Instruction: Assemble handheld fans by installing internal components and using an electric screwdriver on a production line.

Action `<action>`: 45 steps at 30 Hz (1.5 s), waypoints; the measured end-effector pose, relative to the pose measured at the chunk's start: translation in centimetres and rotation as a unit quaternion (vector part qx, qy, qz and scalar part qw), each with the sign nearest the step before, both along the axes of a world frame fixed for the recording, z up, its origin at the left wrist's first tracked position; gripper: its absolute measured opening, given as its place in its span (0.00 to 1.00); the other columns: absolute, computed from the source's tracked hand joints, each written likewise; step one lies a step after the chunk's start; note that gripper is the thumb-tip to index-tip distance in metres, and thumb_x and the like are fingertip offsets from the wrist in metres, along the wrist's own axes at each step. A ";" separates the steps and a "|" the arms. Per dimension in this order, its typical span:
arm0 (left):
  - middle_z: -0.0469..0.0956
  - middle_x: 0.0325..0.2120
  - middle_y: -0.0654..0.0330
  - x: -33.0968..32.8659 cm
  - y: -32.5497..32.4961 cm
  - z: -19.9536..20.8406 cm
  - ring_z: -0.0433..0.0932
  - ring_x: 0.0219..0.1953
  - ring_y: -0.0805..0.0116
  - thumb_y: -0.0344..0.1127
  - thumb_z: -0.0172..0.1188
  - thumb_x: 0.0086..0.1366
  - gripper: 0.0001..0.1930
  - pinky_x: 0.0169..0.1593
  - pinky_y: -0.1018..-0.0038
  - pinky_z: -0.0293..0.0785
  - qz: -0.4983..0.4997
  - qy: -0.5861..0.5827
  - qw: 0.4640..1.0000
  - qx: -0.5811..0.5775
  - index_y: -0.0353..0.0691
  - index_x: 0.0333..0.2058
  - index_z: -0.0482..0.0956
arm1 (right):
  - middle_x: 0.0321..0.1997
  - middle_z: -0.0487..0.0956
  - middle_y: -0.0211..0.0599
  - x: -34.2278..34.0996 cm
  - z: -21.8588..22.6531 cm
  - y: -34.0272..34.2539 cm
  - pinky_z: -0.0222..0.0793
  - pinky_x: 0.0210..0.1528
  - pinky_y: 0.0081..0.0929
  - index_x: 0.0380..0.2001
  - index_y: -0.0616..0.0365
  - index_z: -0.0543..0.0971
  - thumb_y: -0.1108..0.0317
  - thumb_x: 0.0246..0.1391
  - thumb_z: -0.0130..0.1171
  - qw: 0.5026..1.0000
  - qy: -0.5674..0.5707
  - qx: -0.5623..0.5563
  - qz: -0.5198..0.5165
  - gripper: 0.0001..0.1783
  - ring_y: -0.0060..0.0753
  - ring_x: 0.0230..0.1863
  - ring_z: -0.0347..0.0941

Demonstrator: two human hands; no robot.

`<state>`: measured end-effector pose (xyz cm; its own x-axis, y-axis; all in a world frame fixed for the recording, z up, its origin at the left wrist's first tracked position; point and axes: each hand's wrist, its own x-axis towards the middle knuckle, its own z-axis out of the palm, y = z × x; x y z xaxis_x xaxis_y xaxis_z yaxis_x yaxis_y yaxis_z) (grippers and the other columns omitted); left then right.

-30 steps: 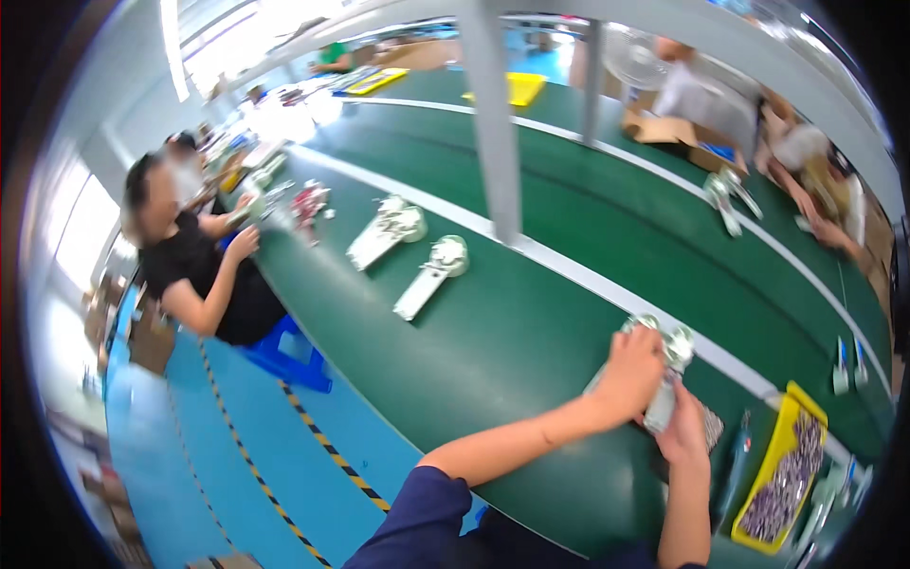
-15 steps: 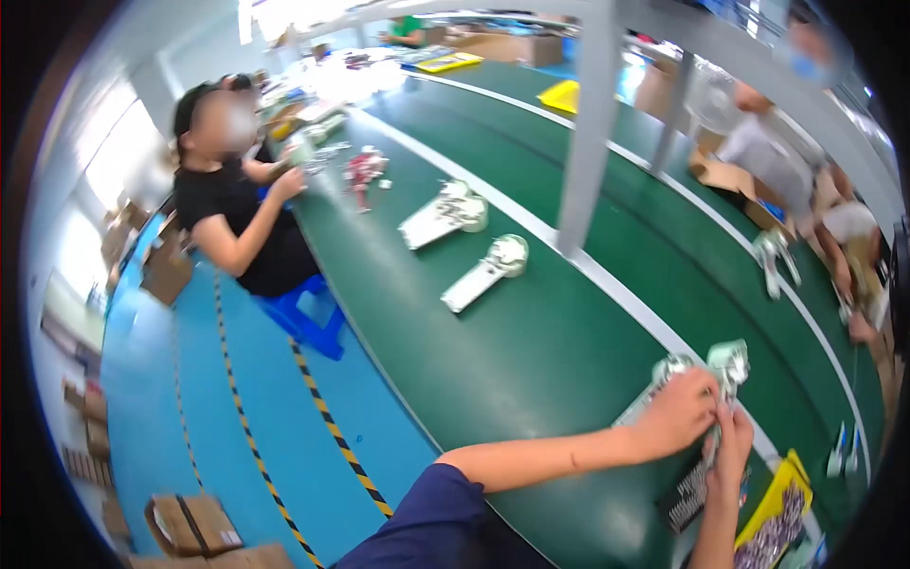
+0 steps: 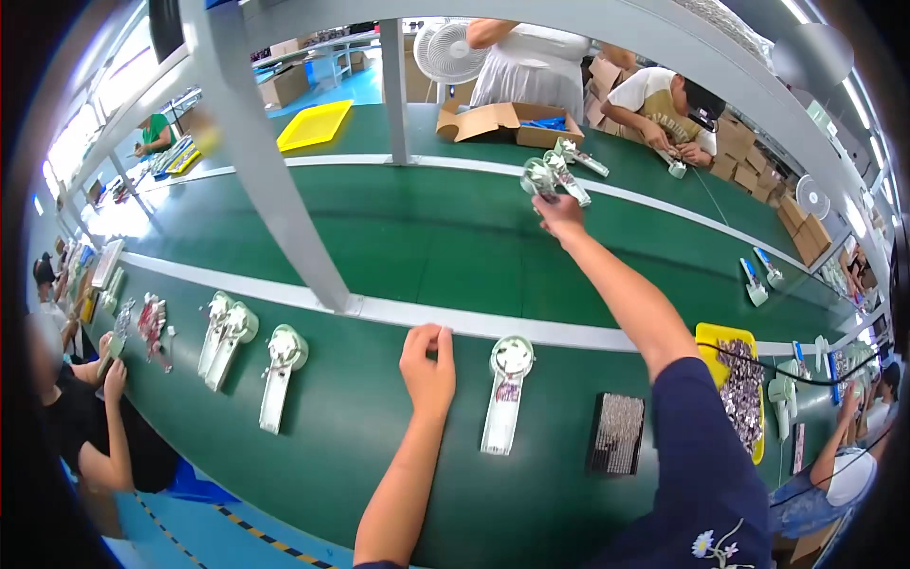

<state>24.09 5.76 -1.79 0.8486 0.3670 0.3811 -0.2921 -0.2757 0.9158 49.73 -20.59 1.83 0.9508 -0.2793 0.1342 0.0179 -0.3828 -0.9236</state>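
My right hand (image 3: pixel 561 216) reaches across the green worktop, its fingers closed on the lower part of a pale green handheld fan housing (image 3: pixel 537 176). That housing is beside other pale housings (image 3: pixel 567 180) near the far rail. My left hand (image 3: pixel 428 368) is curled above the near worktop by the white rail, with nothing visible in it. To its right lies an open fan housing (image 3: pixel 506 394), round head away from me, with wiring inside. More open housings, one alone (image 3: pixel 282 379) and an overlapping group (image 3: pixel 224 339), lie to the left.
A black tray of small metal parts (image 3: pixel 618 434) and a yellow tray of shiny pieces (image 3: pixel 755 417) are at my right. Grey posts (image 3: pixel 270 161) rise from the rail. Across stand a carton (image 3: pixel 512 123) and a yellow tray (image 3: pixel 315 125). Co-workers are around the worktop.
The view has turned right. Both hands were together at a housing; now my right hand is stretched to the far side with a housing, and my left hand is apart from it.
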 end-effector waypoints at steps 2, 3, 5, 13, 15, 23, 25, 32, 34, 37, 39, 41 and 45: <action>0.79 0.34 0.57 -0.3 0.0 0.3 0.77 0.32 0.68 0.28 0.61 0.66 0.06 0.37 0.76 0.73 -0.005 0.000 1.000 0.009 0.31 0.32 0.79 | 0.18 0.79 0.32 4.2 0.5 0.9 0.70 0.16 0.23 0.23 0.61 0.80 0.53 0.50 0.69 0.999 -0.015 -0.036 -0.007 0.20 0.25 0.16 0.76; 0.79 0.33 0.57 -0.7 0.7 0.5 0.78 0.31 0.67 0.27 0.61 0.66 0.05 0.38 0.76 0.74 -0.003 0.006 1.000 0.027 0.31 0.31 0.79 | 0.19 0.80 0.34 6.2 0.3 2.1 0.71 0.16 0.24 0.22 0.62 0.80 0.53 0.48 0.69 0.999 -0.001 -0.046 -0.015 0.20 0.26 0.16 0.77; 0.79 0.33 0.56 -1.0 0.1 0.7 0.78 0.32 0.66 0.27 0.62 0.65 0.05 0.38 0.76 0.74 -0.008 -0.002 0.999 0.041 0.31 0.31 0.79 | 0.20 0.81 0.36 10.1 0.2 1.5 0.72 0.17 0.25 0.21 0.62 0.81 0.55 0.46 0.69 0.997 0.024 -0.049 -0.061 0.19 0.27 0.16 0.78; 0.81 0.33 0.58 -2.4 -0.1 1.9 0.79 0.36 0.59 0.29 0.64 0.61 0.02 0.43 0.68 0.71 -0.016 0.038 0.985 0.167 0.39 0.30 0.81 | 0.31 0.84 0.48 16.2 -4.9 0.5 0.77 0.33 0.38 0.25 0.66 0.82 0.50 0.42 0.72 0.981 0.025 -0.108 -0.160 0.25 0.44 0.30 0.82; 0.82 0.33 0.61 -1.8 -0.6 1.4 0.78 0.37 0.60 0.30 0.65 0.61 0.02 0.44 0.68 0.69 -0.022 0.053 0.986 0.155 0.41 0.30 0.81 | 0.36 0.85 0.53 16.6 -5.3 -0.8 0.78 0.40 0.41 0.29 0.67 0.82 0.46 0.42 0.73 0.965 -0.001 -0.188 -0.185 0.29 0.48 0.36 0.83; 0.77 0.28 0.64 -0.7 2.2 2.3 0.73 0.30 0.77 0.30 0.62 0.66 0.05 0.37 0.80 0.69 -0.265 0.071 0.957 -0.100 0.35 0.36 0.77 | 0.38 0.79 0.27 -13.6 2.7 2.8 0.73 0.35 0.22 0.49 0.56 0.78 0.60 0.67 0.56 0.984 0.013 0.162 0.074 0.14 0.19 0.36 0.76; 0.75 0.22 0.64 -0.6 1.0 3.2 0.72 0.24 0.73 0.36 0.67 0.63 0.11 0.30 0.76 0.68 -0.331 0.076 0.940 -0.031 0.36 0.34 0.75 | 0.37 0.80 0.28 -23.2 1.4 0.5 0.71 0.30 0.20 0.49 0.58 0.78 0.58 0.68 0.55 0.984 0.059 0.100 0.134 0.15 0.20 0.31 0.75; 0.72 0.19 0.61 -3.2 0.0 5.4 0.70 0.21 0.65 0.49 0.71 0.56 0.19 0.28 0.68 0.68 -0.317 0.105 0.927 0.168 0.38 0.32 0.79 | 0.37 0.82 0.41 -36.3 1.2 5.9 0.72 0.26 0.21 0.55 0.67 0.72 0.56 0.69 0.54 0.961 0.210 0.078 0.160 0.24 0.25 0.27 0.78; 0.73 0.20 0.61 -3.4 0.2 5.9 0.71 0.22 0.65 0.46 0.70 0.56 0.16 0.28 0.68 0.68 -0.334 0.110 0.915 0.194 0.39 0.34 0.80 | 0.34 0.84 0.43 -35.9 1.4 7.3 0.75 0.31 0.30 0.51 0.69 0.75 0.52 0.66 0.57 0.947 0.251 0.127 0.158 0.27 0.29 0.30 0.81; 0.75 0.24 0.62 -3.1 0.4 5.4 0.71 0.24 0.74 0.31 0.68 0.57 0.08 0.29 0.75 0.70 -0.368 0.086 0.903 0.205 0.35 0.34 0.81 | 0.31 0.84 0.41 -35.7 0.5 8.3 0.76 0.36 0.35 0.47 0.67 0.77 0.54 0.61 0.61 0.959 0.182 -0.103 0.192 0.25 0.37 0.31 0.82; 0.77 0.26 0.60 -2.4 1.0 5.2 0.76 0.27 0.73 0.28 0.67 0.56 0.06 0.32 0.76 0.74 -0.383 0.065 0.900 0.197 0.33 0.33 0.82 | 0.29 0.84 0.43 -35.3 -0.1 8.8 0.75 0.32 0.30 0.45 0.68 0.77 0.55 0.59 0.63 0.956 0.144 -0.168 0.193 0.24 0.32 0.30 0.82; 0.79 0.28 0.59 -2.3 1.2 5.2 0.79 0.28 0.72 0.27 0.67 0.56 0.06 0.35 0.76 0.76 -0.373 0.078 0.900 0.212 0.33 0.32 0.82 | 0.30 0.84 0.44 -34.9 -1.0 8.5 0.76 0.34 0.31 0.43 0.69 0.77 0.60 0.60 0.63 0.973 0.124 -0.103 0.165 0.20 0.34 0.33 0.83; 0.81 0.29 0.57 -3.1 0.2 6.6 0.79 0.26 0.70 0.29 0.68 0.55 0.07 0.34 0.74 0.77 -0.356 0.156 0.894 0.220 0.33 0.31 0.81 | 0.39 0.84 0.45 -34.4 -1.7 8.2 0.82 0.35 0.33 0.52 0.68 0.71 0.69 0.68 0.50 0.932 0.220 0.231 0.169 0.15 0.36 0.35 0.83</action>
<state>20.99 5.95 4.82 0.8977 -0.4368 0.0585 -0.2858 -0.4759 0.8317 15.30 -12.36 0.09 0.9297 0.1156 -0.3497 -0.3539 0.0171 -0.9351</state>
